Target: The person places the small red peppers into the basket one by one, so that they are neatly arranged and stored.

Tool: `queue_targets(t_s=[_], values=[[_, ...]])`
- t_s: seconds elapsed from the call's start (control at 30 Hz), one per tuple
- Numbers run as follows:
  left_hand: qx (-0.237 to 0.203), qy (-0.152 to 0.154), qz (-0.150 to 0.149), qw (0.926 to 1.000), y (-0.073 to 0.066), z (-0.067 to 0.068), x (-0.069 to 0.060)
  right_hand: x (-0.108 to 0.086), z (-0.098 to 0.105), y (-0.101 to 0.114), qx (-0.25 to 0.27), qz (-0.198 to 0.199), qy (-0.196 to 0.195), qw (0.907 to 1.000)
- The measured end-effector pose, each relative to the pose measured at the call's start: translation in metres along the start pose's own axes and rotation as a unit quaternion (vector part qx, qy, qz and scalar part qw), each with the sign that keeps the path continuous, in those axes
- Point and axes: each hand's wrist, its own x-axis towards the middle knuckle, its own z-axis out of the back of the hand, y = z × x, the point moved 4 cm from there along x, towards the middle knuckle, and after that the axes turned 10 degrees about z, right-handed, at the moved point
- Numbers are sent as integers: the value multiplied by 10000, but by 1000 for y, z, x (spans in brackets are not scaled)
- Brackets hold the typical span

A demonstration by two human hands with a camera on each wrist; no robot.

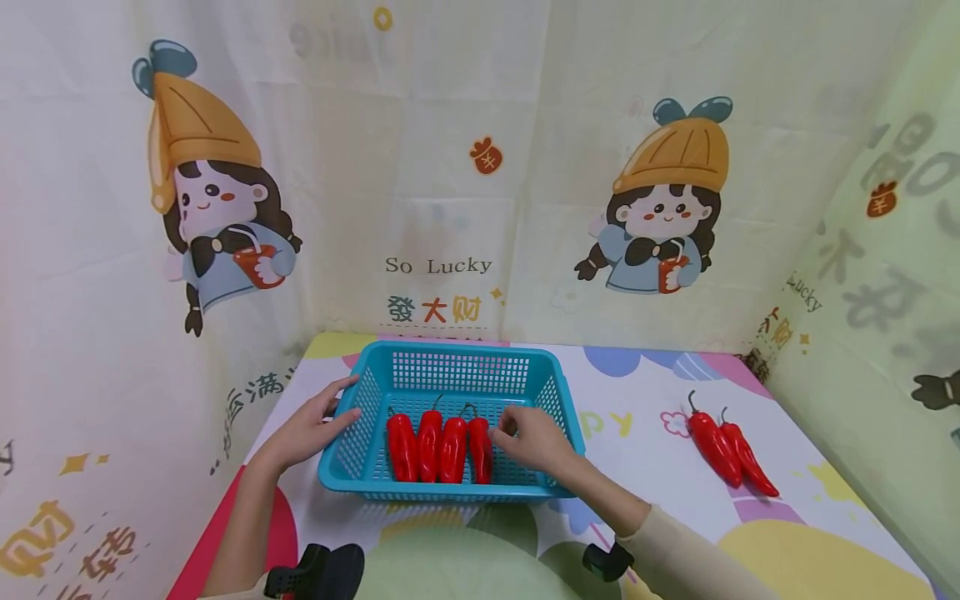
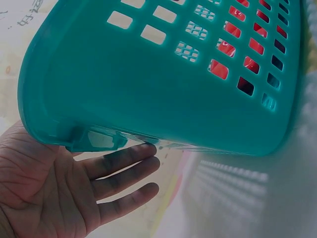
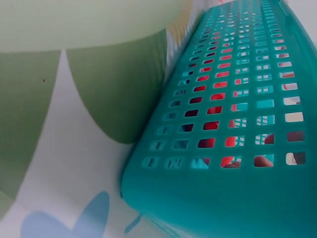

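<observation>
- Backdrop [image 1: 435, 217]: behind table & both sides.
- Table [image 1: 652, 454]: open gap btwn basket [image 1: 450, 492] & 2 loose peppers [image 1: 712, 447] on R.
- Basket: 4 peppers [image 1: 453, 450] side by side inside; near rim hides lower tips.
- L hand [image 1: 311, 429]: thumb over L rim, fingers straight outside, unclenched.
- R hand [image 1: 536, 437]: bent, at rightmost pepper inside; fingertips partly hidden, can't tell if gripping.

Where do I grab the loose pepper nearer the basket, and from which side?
Probably the thick middle of the nearer pepper, pinched across its width from above: it lies lengthwise, narrowing to a tip. Reach in from the basket side, as the other pepper lies close along its far flank.
</observation>
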Motion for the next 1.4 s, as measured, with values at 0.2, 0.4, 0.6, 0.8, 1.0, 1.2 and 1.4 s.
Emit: queue_targets(t_s=[0.2, 0.4, 0.6, 0.8, 1.0, 1.2, 1.4], values=[[-20, -2, 42, 10000, 0, 0, 0, -2, 8, 3, -100, 79, -307, 9994], [-8, -13, 35, 10000, 0, 0, 0, -4, 14, 1, -77, 85, -483, 9988], [5, 2, 75, 10000, 0, 0, 1, -8, 24, -2, -56, -14, -713, 9974], [54, -29, 83, 9999, 0, 1, 0, -11, 35, -7, -108, -32, -1085, 9940], [68, -37, 91, 9999, 0, 1, 0, -15, 43, -14, -207, -53, -1125, 9934], [50, -40, 81, 9999, 1, 0, 0, -18, 50, -17, -377, 61, -1219, 9918], [89, -37, 77, 9999, 1, 0, 0, -22, 58, -24, -423, 135, -1495, 9878]])
